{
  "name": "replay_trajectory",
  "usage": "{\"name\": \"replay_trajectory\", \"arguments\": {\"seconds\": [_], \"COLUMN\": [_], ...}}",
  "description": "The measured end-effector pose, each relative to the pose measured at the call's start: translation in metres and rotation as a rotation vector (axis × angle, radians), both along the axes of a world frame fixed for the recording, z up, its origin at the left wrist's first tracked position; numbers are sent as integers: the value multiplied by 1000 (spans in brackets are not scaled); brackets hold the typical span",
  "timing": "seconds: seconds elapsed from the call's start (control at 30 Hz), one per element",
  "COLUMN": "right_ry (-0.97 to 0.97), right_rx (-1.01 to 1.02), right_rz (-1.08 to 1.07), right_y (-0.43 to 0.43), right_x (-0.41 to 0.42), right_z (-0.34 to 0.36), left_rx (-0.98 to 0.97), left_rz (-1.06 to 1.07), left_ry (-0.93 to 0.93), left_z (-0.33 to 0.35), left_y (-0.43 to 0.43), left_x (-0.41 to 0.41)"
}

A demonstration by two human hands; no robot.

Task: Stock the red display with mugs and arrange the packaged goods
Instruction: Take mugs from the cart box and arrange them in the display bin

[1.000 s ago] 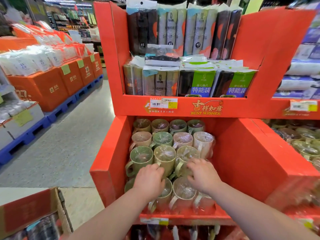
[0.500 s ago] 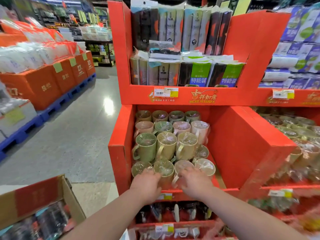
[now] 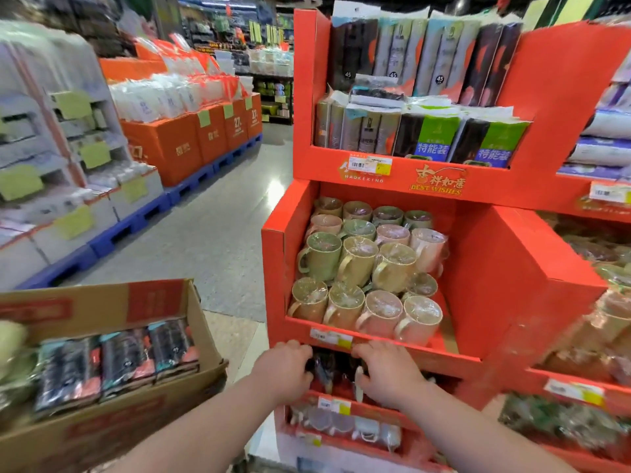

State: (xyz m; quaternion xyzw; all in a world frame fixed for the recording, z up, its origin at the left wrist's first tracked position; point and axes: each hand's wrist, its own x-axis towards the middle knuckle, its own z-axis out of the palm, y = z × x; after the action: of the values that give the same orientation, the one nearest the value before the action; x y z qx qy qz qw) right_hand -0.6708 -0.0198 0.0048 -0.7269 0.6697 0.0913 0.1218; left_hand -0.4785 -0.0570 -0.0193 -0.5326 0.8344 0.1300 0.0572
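Observation:
The red display (image 3: 478, 268) holds several film-wrapped mugs (image 3: 358, 261) in green, beige and pink on its middle shelf, stacked in rows. Packaged goods (image 3: 433, 134) stand on the shelf above. My left hand (image 3: 283, 367) and my right hand (image 3: 386, 373) are side by side just below the mug shelf's front lip. Their curled fingers reach into the lower shelf among dark packed items (image 3: 327, 370). Whether either hand grips anything is hidden.
An open cardboard box (image 3: 201, 322) at my lower left holds dark flat packages (image 3: 119, 363). More wrapped cups (image 3: 341, 421) sit on the bottom shelf. A neighbouring red display (image 3: 580, 380) stands to the right. The aisle floor (image 3: 205, 233) runs past orange stacks (image 3: 177, 145).
Both hands have dropped from the front row of mugs to the shelf below it. The view has pulled back and swung, bringing the cardboard box further into sight.

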Motion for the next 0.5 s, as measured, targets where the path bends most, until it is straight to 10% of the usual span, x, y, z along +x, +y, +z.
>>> {"name": "replay_trajectory", "arguments": {"seconds": [0.5], "right_ry": [-94], "right_rx": [62], "right_rz": [204], "right_y": [63], "right_x": [90], "right_z": [-18], "left_rx": [77], "left_rz": [254], "left_ry": [-105], "left_z": [-11], "left_y": [113], "left_x": [109]}}
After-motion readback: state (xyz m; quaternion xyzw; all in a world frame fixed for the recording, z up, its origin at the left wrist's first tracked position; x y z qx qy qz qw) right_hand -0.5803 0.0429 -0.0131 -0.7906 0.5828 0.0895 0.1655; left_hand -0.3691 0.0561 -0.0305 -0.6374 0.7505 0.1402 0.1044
